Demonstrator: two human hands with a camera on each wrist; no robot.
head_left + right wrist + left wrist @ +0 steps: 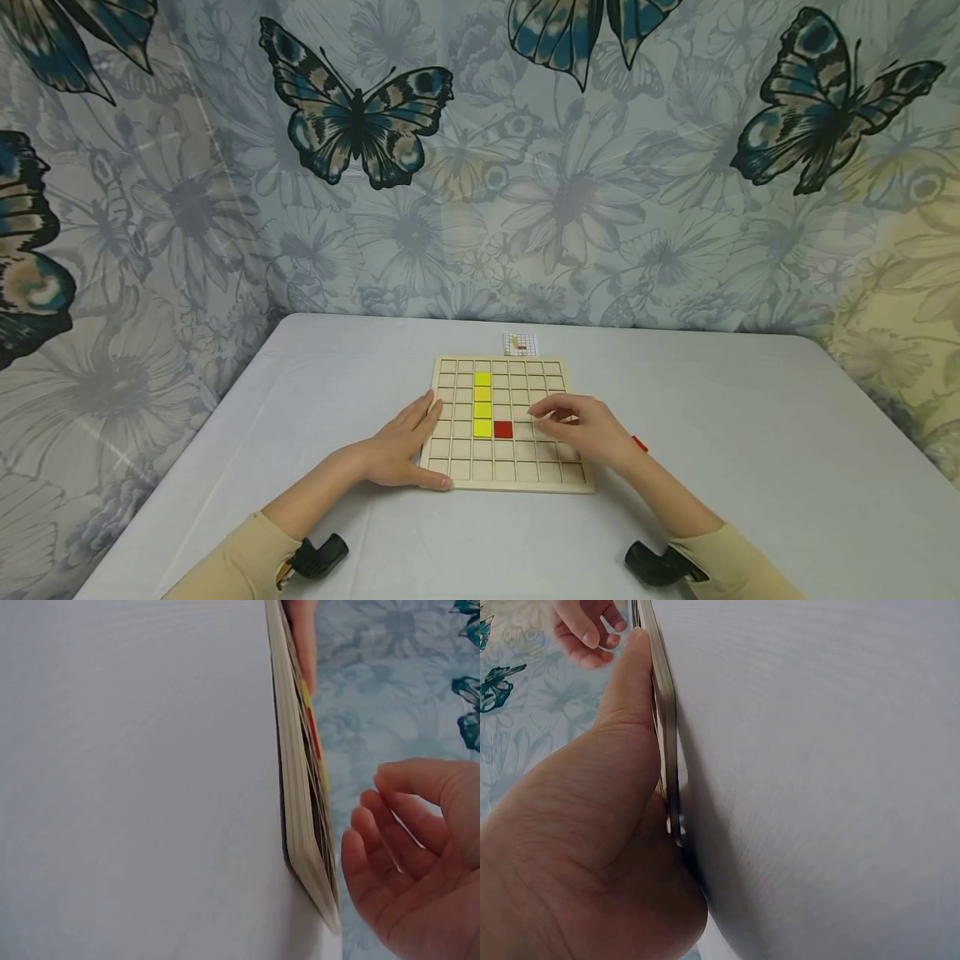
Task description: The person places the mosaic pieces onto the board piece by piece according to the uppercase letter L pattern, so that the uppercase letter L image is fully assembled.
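Note:
A square wooden grid board [480,475] lies on the table. In the head view, a column of yellow tiles [482,394] runs down it, with one red tile [502,429] to the right of the lowest. My left hand [401,442] rests at the board's left edge, fingers extended along that side and thumb on the near left corner. Over the right part of the board hovers my right hand [581,425], fingers loosely bent. In the right wrist view, no tile shows between the thumb and the fingers [367,832].
A small printed grid card [520,344] lies just behind the board. Something red [640,443] sits on the white table [720,417], partly hidden by the right forearm. Behind the table hangs a butterfly-patterned cloth [570,200].

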